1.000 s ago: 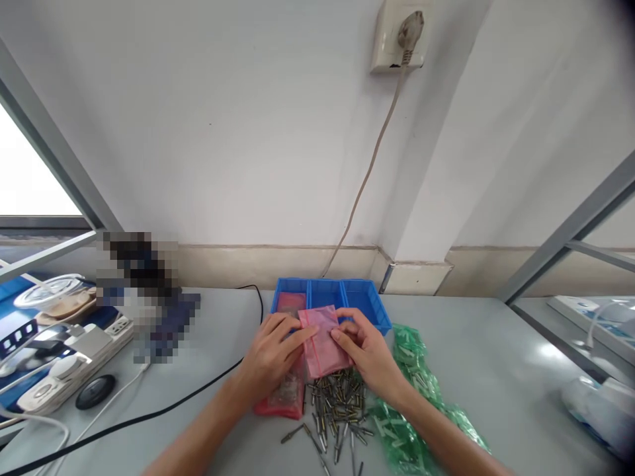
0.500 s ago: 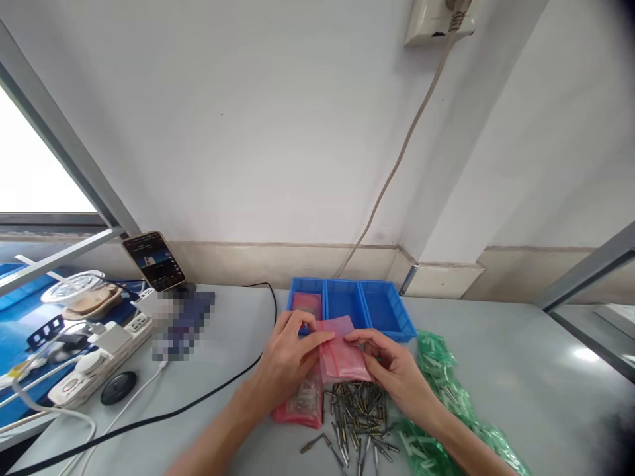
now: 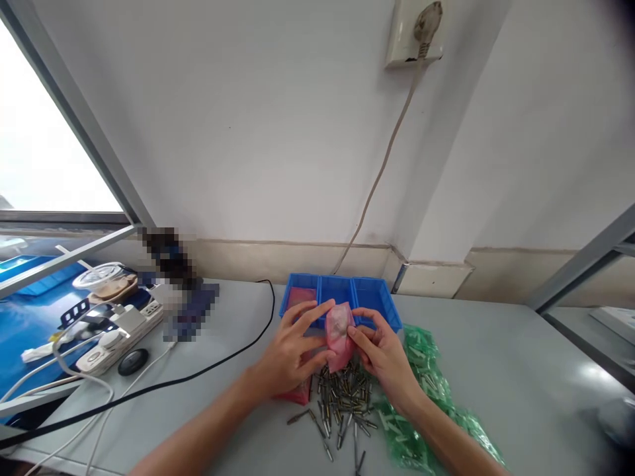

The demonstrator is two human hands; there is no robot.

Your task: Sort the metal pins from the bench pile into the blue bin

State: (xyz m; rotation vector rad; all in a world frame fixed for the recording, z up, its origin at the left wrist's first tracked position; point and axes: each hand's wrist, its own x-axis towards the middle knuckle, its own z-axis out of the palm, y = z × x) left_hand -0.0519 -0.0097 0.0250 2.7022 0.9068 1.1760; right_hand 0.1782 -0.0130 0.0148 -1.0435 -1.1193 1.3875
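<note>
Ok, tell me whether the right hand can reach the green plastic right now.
Probably yes: the green plastic lies close by on the table, with nothing visible blocking the right hand. That hand is pinching the pink packet, though, so it would likely have to let go first.

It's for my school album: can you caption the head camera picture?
Right hand pinches a pink bag, left hand at its edge, near loose metal pieces.
</note>
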